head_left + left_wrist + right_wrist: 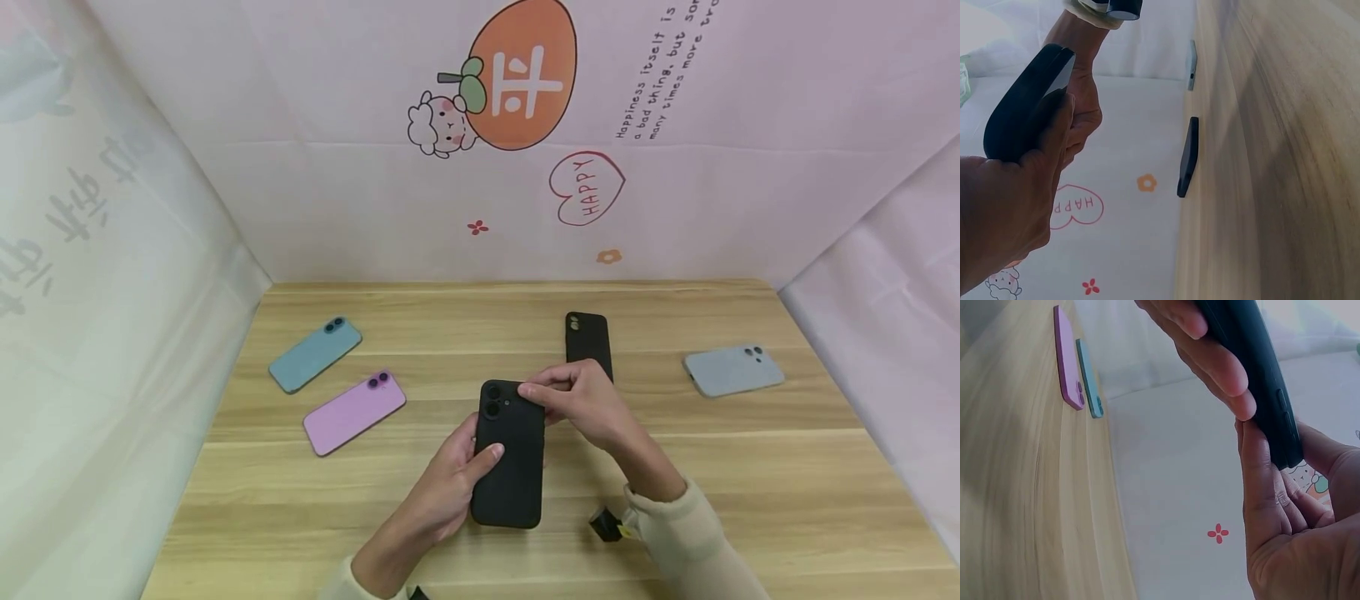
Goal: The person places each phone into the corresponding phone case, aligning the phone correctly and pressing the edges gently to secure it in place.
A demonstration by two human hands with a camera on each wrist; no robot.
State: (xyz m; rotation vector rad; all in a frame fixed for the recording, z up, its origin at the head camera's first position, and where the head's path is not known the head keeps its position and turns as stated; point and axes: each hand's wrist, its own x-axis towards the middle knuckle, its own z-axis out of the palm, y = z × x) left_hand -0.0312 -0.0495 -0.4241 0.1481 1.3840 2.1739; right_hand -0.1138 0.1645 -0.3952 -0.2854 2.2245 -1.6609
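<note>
Both hands hold a phone in a black case (508,475) above the table, its back with two camera lenses facing up in the head view. My left hand (448,482) grips its left side, with the thumb lying on the back and the fingers underneath. At the top right corner, my right hand (585,402) pinches it between thumb and fingers. Side buttons show along the edge of the cased phone (1266,381) in the right wrist view. A pale, shiny strip shows on the cased phone (1022,103) in the left wrist view.
Behind the right hand lies a black phone case (590,342), with tan showing in its camera opening. A blue phone (315,354) and a purple phone (355,412) lie at the left. At the right is a pale grey-blue phone (731,371). Printed white cloth surrounds the wooden table (300,517).
</note>
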